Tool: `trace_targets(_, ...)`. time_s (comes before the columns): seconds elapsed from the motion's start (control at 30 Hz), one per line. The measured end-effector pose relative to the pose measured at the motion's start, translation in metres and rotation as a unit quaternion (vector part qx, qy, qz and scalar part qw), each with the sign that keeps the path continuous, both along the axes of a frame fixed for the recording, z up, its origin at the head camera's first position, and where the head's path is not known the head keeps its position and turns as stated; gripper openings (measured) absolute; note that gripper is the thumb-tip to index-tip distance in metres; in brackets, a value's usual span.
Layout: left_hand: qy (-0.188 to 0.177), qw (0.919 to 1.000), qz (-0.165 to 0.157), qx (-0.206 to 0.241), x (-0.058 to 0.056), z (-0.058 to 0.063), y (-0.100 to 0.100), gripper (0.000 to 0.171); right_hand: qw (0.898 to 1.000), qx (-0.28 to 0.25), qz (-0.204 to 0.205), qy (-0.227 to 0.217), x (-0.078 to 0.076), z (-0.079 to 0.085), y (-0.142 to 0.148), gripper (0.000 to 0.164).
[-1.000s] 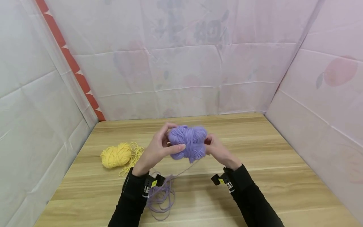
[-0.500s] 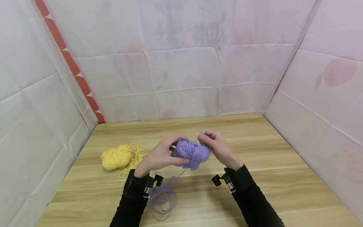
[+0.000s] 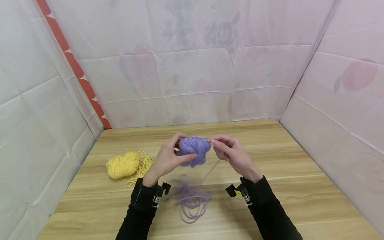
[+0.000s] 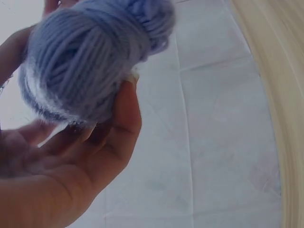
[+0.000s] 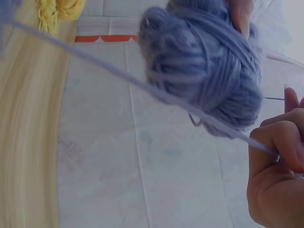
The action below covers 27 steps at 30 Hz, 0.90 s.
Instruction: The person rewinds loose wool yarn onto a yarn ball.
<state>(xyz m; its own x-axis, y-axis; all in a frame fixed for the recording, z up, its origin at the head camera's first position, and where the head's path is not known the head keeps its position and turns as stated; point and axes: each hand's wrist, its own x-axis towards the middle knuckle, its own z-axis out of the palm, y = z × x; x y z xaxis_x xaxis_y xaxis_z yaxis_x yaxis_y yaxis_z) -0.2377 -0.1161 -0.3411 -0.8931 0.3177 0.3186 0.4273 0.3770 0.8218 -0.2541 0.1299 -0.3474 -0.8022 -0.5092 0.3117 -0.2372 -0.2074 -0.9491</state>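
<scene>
A purple ball of yarn (image 3: 194, 150) is held up above the table by my left hand (image 3: 168, 158), thumb across its front and fingers behind it. The left wrist view shows those fingers curled round the yarn ball (image 4: 80, 61). At the ball's right side my right hand (image 3: 232, 153) pinches a strand of the same yarn between thumb and fingertips. In the right wrist view this strand (image 5: 142, 85) runs taut past the ball to the curled fingers (image 5: 278, 142). Its other end leads down to a loose purple tangle (image 3: 192, 201) on the table, below the hands.
To the left, a yellow ball of yarn (image 3: 123, 165) lies on the wooden table (image 3: 270, 206), with a loose yellow tangle (image 3: 145, 163) next to it. Pale printed sheets (image 3: 198, 73) stand as walls at the back and both sides.
The purple ball dipped, then rose again, slightly left of its first place. My right hand went over its top with the strand and back to its right side. The loose tangle slid right.
</scene>
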Motion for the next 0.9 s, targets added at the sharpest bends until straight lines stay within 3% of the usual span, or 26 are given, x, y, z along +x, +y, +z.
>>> trace_targets(0.23,-0.004,0.9904,0.088,0.107,-0.002,0.003,0.0,0.053,0.999,0.019,0.003,0.038,0.01,0.006,-0.005,0.024)
trace_targets(0.4,-0.016,0.9788,0.119,0.166,-0.001,0.005,-0.001,0.054,0.995,0.067,-0.001,0.07,0.014,0.005,-0.008,0.022)
trace_targets(0.6,-0.018,0.9685,0.116,0.22,-0.001,0.008,-0.004,0.049,0.989,0.118,0.006,0.091,0.013,0.004,-0.01,0.023)
trace_targets(0.9,-0.024,0.9538,0.068,0.292,0.003,0.01,-0.007,0.042,0.981,0.169,0.012,0.091,0.007,-0.003,-0.014,0.021)
